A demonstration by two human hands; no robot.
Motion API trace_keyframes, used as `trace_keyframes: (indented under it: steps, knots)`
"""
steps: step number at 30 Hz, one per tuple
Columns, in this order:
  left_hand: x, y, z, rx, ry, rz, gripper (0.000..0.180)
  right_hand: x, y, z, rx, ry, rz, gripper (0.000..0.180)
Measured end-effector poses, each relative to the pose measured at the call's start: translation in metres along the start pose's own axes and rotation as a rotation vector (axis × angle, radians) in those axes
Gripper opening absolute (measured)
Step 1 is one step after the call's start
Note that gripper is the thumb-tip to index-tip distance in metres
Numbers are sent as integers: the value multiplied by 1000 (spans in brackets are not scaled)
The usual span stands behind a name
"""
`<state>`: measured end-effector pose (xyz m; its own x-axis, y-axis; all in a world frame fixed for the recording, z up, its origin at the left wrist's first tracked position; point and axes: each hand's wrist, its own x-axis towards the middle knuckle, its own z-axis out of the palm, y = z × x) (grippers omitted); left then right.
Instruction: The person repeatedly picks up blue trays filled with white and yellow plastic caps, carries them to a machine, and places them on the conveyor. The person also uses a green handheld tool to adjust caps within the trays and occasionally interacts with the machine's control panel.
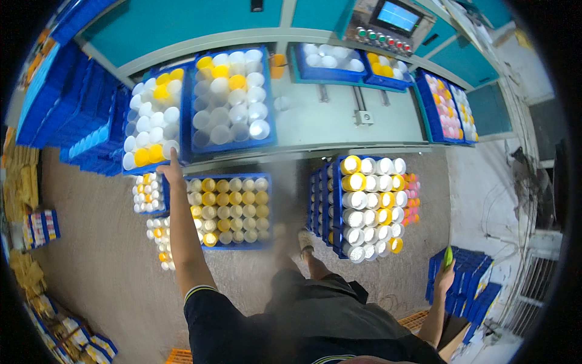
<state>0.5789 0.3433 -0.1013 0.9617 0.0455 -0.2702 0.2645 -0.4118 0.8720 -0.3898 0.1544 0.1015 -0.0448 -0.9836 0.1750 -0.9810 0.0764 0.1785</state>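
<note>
My left arm reaches forward, and my left hand [173, 169] is at the near right corner of a blue crate [145, 168] on the machine's ledge. Its index finger stretches up to a white cup [171, 150], and the thumb stands apart near the rim; the other fingers are hidden. White and yellow round cups or tubs fill this crate in rows. Low at my right side, my right hand [445, 280] is closed round a slim tool with a bright green handle [448, 257]. A thin pale length seems to rise from it, too blurred to name.
Beside it stands another filled crate [271, 130]. A teal machine carries a control panel [388, 27]. On the floor are a crate of cups [230, 244] and a tall stack of filled crates [335, 206]. Blue crates [464, 276] are stacked by my right arm, others [66, 97] far left.
</note>
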Motion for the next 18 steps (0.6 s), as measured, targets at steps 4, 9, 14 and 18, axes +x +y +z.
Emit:
trace_keyframes:
  steps: [4, 9, 14, 18]
  knots:
    - [21, -18, 5, -228, -282, -256, 111, 104, -86, -27, 93, -61, -8, 51]
    - [-77, -147, -20, 524, -413, 212, 63, 230, -257, -53, 257, -24, -312, 46]
    - [-292, -286, -103, 379, -816, -249, 47, 329, -424, -60, 364, 113, -561, 41]
    - [-373, -298, -128, 290, -630, -748, 43, 374, -516, -50, 398, 155, -597, 36]
